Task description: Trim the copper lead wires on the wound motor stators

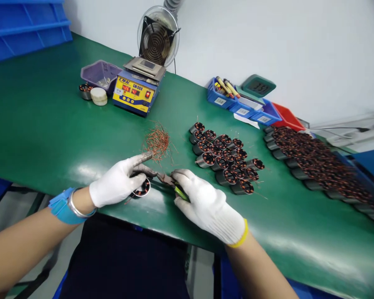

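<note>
My left hand (118, 182), in a white glove with a blue wrist strap, grips a small round motor stator (142, 189) wound with copper wire, near the front edge of the green bench (43, 124). My right hand (208, 205), also gloved, holds green-handled cutting pliers (171, 183) whose jaws point at the stator. A heap of cut copper wire ends (157, 142) lies just beyond my left fingers. A cluster of several stators (226, 162) stands to the right of the pliers.
A yellow-and-blue solder pot (136, 92) with a fan behind it stands at the back. Beside it are a purple tray (100, 74) and a tape roll (99, 96). Blue and red bins (246, 106) and a long row of stators (318, 164) fill the right side.
</note>
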Tool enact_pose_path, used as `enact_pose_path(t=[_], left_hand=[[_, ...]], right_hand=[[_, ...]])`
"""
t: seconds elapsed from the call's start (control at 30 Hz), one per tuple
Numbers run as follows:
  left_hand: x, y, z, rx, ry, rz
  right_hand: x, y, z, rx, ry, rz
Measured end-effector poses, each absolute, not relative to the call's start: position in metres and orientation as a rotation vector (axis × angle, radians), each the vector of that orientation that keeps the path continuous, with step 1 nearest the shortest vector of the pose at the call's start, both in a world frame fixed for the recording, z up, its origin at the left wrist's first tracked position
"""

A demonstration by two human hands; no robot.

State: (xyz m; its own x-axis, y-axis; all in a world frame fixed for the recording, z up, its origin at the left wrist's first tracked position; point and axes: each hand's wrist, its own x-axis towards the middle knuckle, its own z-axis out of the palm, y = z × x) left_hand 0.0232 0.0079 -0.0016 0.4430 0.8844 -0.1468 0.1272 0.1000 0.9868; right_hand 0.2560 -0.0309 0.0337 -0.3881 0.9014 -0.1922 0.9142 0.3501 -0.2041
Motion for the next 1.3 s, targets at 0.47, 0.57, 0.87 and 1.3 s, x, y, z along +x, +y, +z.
enact_pose_path(t=[0.47, 0.57, 0.87, 1.3], left_hand=[[0.024, 0.006, -0.006, 1.571, 1.048, 0.718], [0.023, 0.008, -0.006, 1.612, 1.054, 0.711], [0.023, 0.009, -0.007, 1.653, 1.051, 0.687], [0.024, 0.01, -0.006, 1.635, 1.033, 0.709]], right_hand=[[0.244, -0.007, 0.055, 1.439, 2.538, -0.416], [0.244, -0.005, 0.056, 1.427, 2.528, -0.419], [0.239, 0.001, 0.06, 1.438, 2.493, -0.419], [0.242, 0.006, 0.054, 1.384, 2.568, -0.429]])
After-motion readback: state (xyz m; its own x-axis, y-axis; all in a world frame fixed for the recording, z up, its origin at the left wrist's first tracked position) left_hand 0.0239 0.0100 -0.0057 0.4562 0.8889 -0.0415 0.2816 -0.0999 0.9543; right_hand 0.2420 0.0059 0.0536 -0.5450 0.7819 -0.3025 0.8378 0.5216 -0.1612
